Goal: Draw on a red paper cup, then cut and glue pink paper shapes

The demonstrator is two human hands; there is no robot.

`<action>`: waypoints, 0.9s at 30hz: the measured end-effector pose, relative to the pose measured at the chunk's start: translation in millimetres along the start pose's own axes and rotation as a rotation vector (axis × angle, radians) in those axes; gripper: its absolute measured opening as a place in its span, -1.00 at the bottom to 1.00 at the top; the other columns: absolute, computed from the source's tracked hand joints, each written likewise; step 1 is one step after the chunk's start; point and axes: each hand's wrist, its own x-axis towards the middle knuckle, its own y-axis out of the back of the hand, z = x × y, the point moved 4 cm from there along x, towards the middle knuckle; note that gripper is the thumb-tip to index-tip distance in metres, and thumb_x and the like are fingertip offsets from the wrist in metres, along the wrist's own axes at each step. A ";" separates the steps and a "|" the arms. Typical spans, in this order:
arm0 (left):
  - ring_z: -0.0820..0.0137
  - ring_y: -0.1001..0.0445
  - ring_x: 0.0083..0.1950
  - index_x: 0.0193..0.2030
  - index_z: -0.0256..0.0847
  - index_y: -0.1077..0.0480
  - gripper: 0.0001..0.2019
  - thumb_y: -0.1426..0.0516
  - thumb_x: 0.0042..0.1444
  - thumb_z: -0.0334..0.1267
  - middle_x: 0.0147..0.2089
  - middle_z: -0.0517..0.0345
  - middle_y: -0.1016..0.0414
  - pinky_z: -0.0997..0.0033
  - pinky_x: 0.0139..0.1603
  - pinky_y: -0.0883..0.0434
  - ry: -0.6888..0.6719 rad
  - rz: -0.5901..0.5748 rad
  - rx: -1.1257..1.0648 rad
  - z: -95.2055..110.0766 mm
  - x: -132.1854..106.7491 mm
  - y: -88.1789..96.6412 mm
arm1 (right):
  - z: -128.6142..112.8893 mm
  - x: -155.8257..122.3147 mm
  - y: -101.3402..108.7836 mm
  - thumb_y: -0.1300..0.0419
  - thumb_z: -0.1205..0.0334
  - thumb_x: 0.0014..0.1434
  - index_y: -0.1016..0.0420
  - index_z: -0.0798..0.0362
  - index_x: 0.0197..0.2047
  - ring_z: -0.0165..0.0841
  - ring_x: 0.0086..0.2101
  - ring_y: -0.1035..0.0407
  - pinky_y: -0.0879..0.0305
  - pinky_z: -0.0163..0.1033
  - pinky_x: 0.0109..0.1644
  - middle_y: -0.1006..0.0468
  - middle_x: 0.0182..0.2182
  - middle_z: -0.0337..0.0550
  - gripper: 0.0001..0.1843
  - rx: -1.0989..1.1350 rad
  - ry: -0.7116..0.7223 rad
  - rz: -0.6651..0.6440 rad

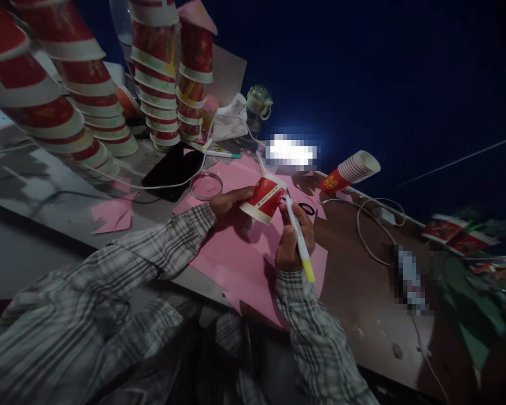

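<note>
Plaid sleeves cross table edge; cup seemingly clear of paper.

Beside the right hand, the brown worktop gives low passage to the right, crossed farther out by a thin white looped cable. Ahead on that side, a tilted stack of nested red paper cups obstructs. On the left, tall red-and-white paper-cup stacks form a wall; the flat black phone before them can be passed over.
</note>
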 end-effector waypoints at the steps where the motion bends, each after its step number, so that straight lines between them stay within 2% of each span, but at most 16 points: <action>1: 0.35 -0.55 -0.31 0.13 -0.33 -0.42 -0.52 -0.14 0.20 -0.03 -0.12 -0.11 -0.59 0.34 -0.26 -0.50 0.019 -0.010 0.003 -1.0 -1.5 -1.6 | -1.3 -0.3 0.6 -0.09 0.01 0.28 -0.40 0.04 0.16 -0.11 0.05 -0.50 -0.45 0.22 0.15 -0.57 -0.03 0.01 -0.54 -0.026 0.032 -0.001; 4: 0.41 -0.49 -0.41 0.18 -0.30 -0.38 -0.46 -0.21 0.14 -0.02 -0.20 -0.05 -0.56 0.45 -0.47 -0.42 0.053 -0.014 0.033 -1.8 -5.8 -4.4 | -4.8 0.9 3.6 -0.11 0.06 0.29 -0.43 0.05 0.15 -0.13 0.01 -0.52 -0.49 0.17 0.09 -0.60 -0.04 0.02 -0.57 -0.031 0.082 0.028; 8: 0.45 -0.45 -0.47 0.18 -0.27 -0.37 -0.48 -0.26 0.09 -0.12 -0.30 0.06 -0.52 0.48 -0.52 -0.39 0.092 0.029 0.057 -2.2 -6.6 -2.3 | -13.5 5.9 7.0 -0.08 0.12 0.32 -0.43 0.04 0.15 -0.17 -0.03 -0.54 -0.50 0.10 0.05 -0.62 -0.08 -0.02 -0.61 -0.039 0.109 0.053; 12: 0.45 -0.45 -0.45 0.08 -0.28 -0.41 -0.50 -0.32 0.02 -0.11 -0.26 0.06 -0.52 0.50 -0.55 -0.33 0.072 0.077 0.062 -1.4 -3.6 -2.3 | -25.7 7.5 7.4 -0.11 0.17 0.29 -0.47 0.04 0.12 -0.18 -0.03 -0.52 -0.49 0.06 0.04 -0.64 -0.10 -0.04 -0.64 -0.116 0.192 0.009; 15: 0.47 -0.45 -0.42 -0.04 -0.31 -0.43 -0.53 -0.36 -0.06 -0.14 -0.29 0.09 -0.51 0.50 -0.48 -0.35 -0.003 0.113 0.074 1.5 -2.7 -3.4 | -29.6 6.1 7.9 -0.12 0.19 0.29 -0.47 0.03 0.13 -0.17 -0.03 -0.51 -0.48 0.07 0.04 -0.64 -0.10 -0.05 -0.64 -0.137 0.210 -0.002; 18: 0.49 -0.42 -0.45 -0.04 -0.28 -0.40 -0.54 -0.36 -0.04 -0.13 -0.33 0.15 -0.49 0.45 -0.38 -0.37 -0.012 0.145 0.134 2.0 -2.6 -0.6 | -29.0 4.0 7.7 -0.11 0.16 0.30 -0.47 0.02 0.13 -0.18 -0.04 -0.51 -0.47 0.08 0.03 -0.64 -0.12 -0.05 -0.64 -0.114 0.188 0.007; 20: 0.46 -0.45 -0.39 -0.05 -0.28 -0.40 -0.51 -0.38 -0.08 -0.11 -0.29 0.12 -0.51 0.40 -0.31 -0.40 -0.038 0.190 0.222 3.1 -1.6 5.0 | -27.4 2.3 6.7 -0.09 0.13 0.31 -0.45 0.02 0.14 -0.18 -0.05 -0.51 -0.46 0.09 0.05 -0.64 -0.13 -0.05 -0.62 -0.109 0.188 0.017; 24: 0.35 -0.51 -0.20 -0.10 -0.30 -0.38 -0.40 -0.46 -0.26 -0.11 -0.18 0.05 -0.53 0.34 -0.16 -0.43 -0.098 0.307 0.349 4.0 1.4 16.0 | -24.9 -0.6 1.8 -0.06 0.09 0.34 -0.38 0.01 0.21 -0.19 -0.04 -0.53 -0.45 0.10 0.08 -0.64 -0.11 -0.04 -0.58 -0.115 0.283 -0.022; 27: 0.34 -0.52 -0.18 -0.10 -0.27 -0.34 -0.38 -0.47 -0.27 -0.10 -0.19 0.07 -0.53 0.32 -0.13 -0.46 -0.113 0.315 0.347 2.3 1.8 14.1 | -25.3 -1.9 -1.2 -0.07 0.06 0.33 -0.40 -0.01 0.20 -0.17 -0.01 -0.51 -0.48 0.09 0.06 -0.63 -0.08 -0.03 -0.57 -0.145 0.368 -0.068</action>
